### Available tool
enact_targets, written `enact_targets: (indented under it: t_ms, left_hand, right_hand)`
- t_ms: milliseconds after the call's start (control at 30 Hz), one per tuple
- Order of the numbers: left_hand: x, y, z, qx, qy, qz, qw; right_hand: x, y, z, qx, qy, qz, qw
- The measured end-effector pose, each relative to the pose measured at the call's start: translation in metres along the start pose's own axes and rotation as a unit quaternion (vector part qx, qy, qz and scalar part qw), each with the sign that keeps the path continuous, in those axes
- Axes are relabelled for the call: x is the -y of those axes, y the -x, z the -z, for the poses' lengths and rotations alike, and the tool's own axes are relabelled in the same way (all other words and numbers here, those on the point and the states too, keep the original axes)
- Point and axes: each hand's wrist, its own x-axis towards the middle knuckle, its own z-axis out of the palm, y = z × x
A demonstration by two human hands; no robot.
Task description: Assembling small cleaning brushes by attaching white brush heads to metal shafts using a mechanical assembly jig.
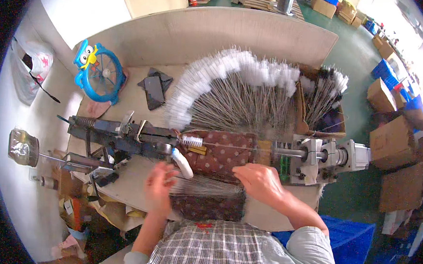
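Note:
A wire brush with white bristles [192,141] lies level in the machine, its thin wire running right toward the metal spindle [288,151]. My left hand [159,186] is smeared by motion, just below a white curved lever [182,163]; its fingers cannot be read. My right hand [259,182] is closed in a pinch over the brown dotted cloth [224,166], below the stretched wire. Whatever is between its fingertips is too small to make out. Beside both hands lies a bundle of thin loose wires [205,188], crossing the cloth near my lap.
Many white-tufted wire brushes [244,68] fan out behind the machine. A cardboard box [335,122] at right holds more, some black. The black clamp arm [119,133] fills the left side. Beyond it stand a blue fan [103,74] and a dark phone [153,92].

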Motion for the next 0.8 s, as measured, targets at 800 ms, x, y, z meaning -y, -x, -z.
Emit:
enact_targets:
  t_ms: [800]
  left_hand:
    - [0.026, -0.013, 0.064, -0.055, 0.202, 0.03, 0.977]
  right_hand:
    - [-0.027, 0.033, -0.016, 0.116, 0.088, -0.058, 0.988]
